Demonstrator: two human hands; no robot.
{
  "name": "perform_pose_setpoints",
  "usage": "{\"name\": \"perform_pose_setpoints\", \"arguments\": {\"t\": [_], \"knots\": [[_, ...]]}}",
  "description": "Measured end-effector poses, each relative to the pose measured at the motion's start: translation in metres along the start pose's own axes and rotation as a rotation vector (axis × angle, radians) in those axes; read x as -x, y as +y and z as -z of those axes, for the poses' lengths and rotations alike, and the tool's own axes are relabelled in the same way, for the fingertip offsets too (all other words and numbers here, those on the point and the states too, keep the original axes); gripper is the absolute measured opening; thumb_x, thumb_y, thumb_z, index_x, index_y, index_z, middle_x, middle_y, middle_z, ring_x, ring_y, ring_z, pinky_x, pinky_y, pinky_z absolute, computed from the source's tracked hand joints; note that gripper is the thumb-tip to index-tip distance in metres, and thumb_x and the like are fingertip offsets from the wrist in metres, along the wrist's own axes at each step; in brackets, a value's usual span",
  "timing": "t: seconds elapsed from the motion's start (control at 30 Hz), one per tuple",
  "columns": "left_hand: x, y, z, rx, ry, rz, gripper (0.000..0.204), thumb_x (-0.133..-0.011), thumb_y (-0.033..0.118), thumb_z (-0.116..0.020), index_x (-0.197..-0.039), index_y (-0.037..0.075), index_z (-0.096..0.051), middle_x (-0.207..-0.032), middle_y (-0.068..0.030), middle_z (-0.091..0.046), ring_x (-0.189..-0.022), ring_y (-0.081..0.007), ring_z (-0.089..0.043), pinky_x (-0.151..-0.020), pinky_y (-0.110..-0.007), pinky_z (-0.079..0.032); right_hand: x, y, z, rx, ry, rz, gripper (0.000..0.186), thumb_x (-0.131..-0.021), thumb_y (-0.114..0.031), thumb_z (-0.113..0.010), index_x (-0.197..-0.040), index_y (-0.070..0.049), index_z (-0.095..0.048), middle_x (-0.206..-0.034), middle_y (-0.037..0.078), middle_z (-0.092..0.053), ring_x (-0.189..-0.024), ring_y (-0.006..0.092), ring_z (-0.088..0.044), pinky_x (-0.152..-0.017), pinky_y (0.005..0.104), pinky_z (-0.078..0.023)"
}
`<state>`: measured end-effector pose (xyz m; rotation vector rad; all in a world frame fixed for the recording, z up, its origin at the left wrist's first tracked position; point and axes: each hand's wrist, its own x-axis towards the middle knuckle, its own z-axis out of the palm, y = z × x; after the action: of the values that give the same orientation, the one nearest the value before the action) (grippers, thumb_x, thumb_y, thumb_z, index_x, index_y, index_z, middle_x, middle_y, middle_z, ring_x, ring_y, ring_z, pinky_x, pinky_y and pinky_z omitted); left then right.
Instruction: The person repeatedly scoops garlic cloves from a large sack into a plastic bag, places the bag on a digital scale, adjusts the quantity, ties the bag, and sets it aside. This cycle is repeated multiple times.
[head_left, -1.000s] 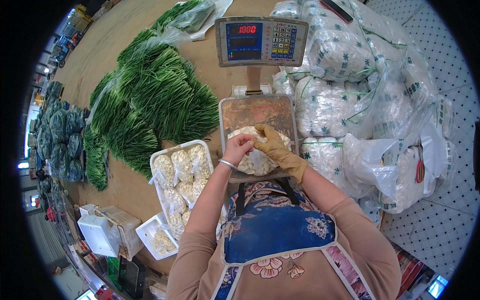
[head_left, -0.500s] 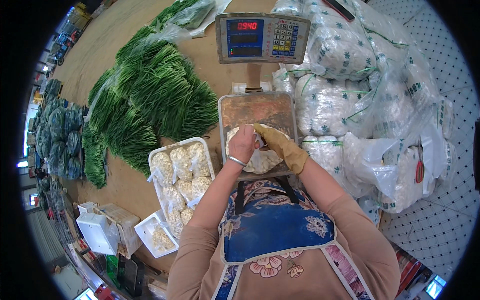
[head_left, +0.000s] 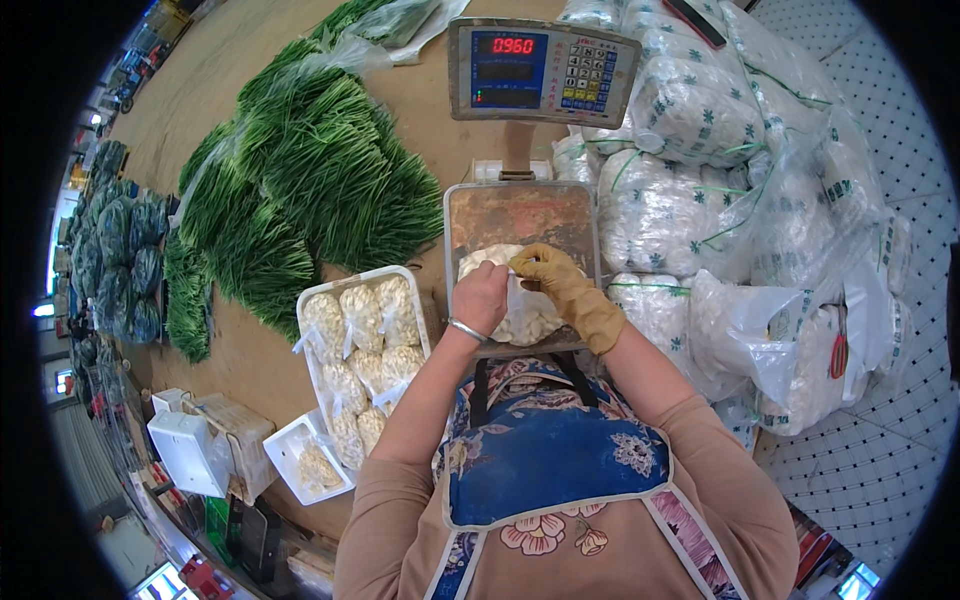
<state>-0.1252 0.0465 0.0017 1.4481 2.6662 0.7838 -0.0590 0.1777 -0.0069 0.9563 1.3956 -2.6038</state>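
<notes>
A clear plastic bag of pale pieces that look like peeled garlic cloves [head_left: 530, 325] rests on the rusty platform of a weighing scale [head_left: 530, 212]. My bare left hand [head_left: 481, 299], with a metal bracelet at its wrist, is closed on the gathered mouth of the bag. My right hand [head_left: 572, 298] wears a tan rubber glove and pinches the same bag's mouth from the other side, its thumb and fingertips bent together. White plastic shows between the two hands. The scale's display [head_left: 543, 72] stands beyond the platform with red digits lit.
Left of the scale, a white crate [head_left: 304, 325] holds several filled bags. A small white foam box [head_left: 287, 463] stands nearer. Green stalks [head_left: 330, 170] lie heaped at the far left. Stacked wrapped bundles [head_left: 660, 205] fill the right side, with red-handled scissors [head_left: 838, 355] on them.
Both hands have shifted slightly; the right hand's gloved fingers have lifted and bent more above the bag. The scale's lit digits have changed. The whole view has shifted a little.
</notes>
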Motion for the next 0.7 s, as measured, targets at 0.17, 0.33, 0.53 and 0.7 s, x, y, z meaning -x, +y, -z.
{"name": "perform_pose_setpoints", "arguments": {"t": [0.17,0.33,0.53,0.7], "knots": [[0.020,-0.003,0.005,-0.139,-0.178,0.019,0.003,-0.065,0.006,-0.050,-0.067,0.005,-0.048,-0.066,-0.0094,-0.048,-0.060,-0.0259,-0.053,-0.052,-0.035,-0.044,-0.024,0.006,0.026,0.503,0.184,0.298,0.009,-0.067,-0.010,-0.061,-0.072,-0.004,-0.055,-0.069,0.004,-0.056,-0.064,0.0137,-0.052,-0.058,0.0262,-0.041],[0.070,-0.013,0.010,-0.054,-0.288,0.026,0.002,-0.066,0.007,-0.050,-0.065,0.006,-0.048,-0.067,-0.0099,-0.048,-0.064,-0.0278,-0.053,-0.054,-0.037,-0.044,-0.039,0.023,0.065,0.746,0.302,0.269,0.010,-0.069,-0.011,-0.060,-0.071,-0.002,-0.055,-0.072,0.008,-0.058,-0.067,0.0173,-0.054,-0.062,0.0299,-0.043],[0.044,0.013,0.001,0.593,-0.415,0.086,0.012,-0.075,0.008,-0.048,-0.084,0.002,-0.053,-0.092,-0.0127,-0.052,-0.079,-0.0284,-0.052,-0.070,-0.033,-0.043,-0.036,-0.002,0.003,0.036,0.144,0.047,0.009,-0.077,-0.012,-0.055,-0.083,-0.005,-0.053,-0.067,0.001,-0.052,-0.062,0.0104,-0.048,-0.057,0.0245,-0.042],[0.047,-0.004,-0.043,0.570,-0.263,0.153,0.016,-0.078,0.016,-0.043,-0.074,0.001,-0.043,-0.074,-0.0176,-0.047,-0.073,-0.0344,-0.048,-0.065,-0.040,-0.038,-0.055,0.014,0.026,0.212,0.190,0.043,0.009,-0.078,-0.015,-0.055,-0.078,-0.007,-0.051,-0.058,0.001,-0.045,-0.044,0.0074,-0.040,-0.035,0.0209,-0.033]]}}
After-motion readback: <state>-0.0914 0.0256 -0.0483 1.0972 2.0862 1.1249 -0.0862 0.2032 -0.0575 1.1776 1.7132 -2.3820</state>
